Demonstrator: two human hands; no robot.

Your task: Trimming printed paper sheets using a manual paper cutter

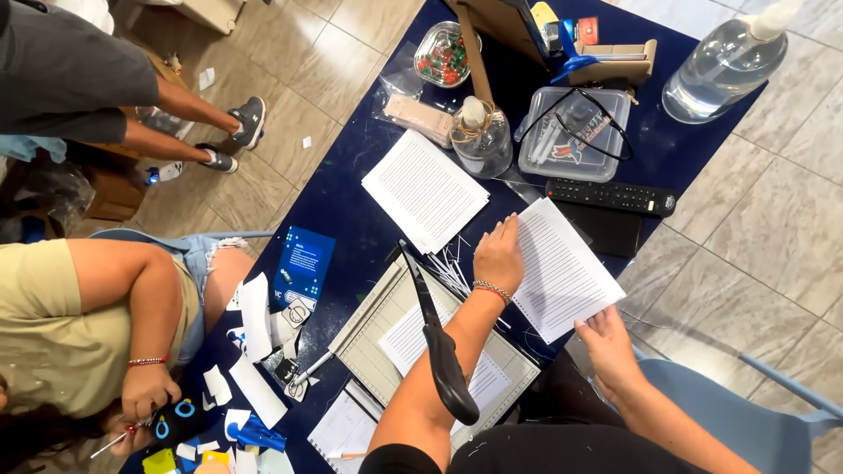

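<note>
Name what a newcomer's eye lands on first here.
The paper cutter with its raised black handle dominates the dark blue table. Just right of it, the left hand presses a lined sheet whose near edge the right hand touches. Another person sits at far left.

Lined white sheet [566,272] beside the paper cutter [435,347]
It lies flat and slightly skewed, just right of the cutter, its near corner overhanging the table edge.

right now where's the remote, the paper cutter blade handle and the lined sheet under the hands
remote [611,197], head view, middle of its body
paper cutter blade handle [450,376], head view, black grip
lined sheet [566,276], head view, bare centre
</note>
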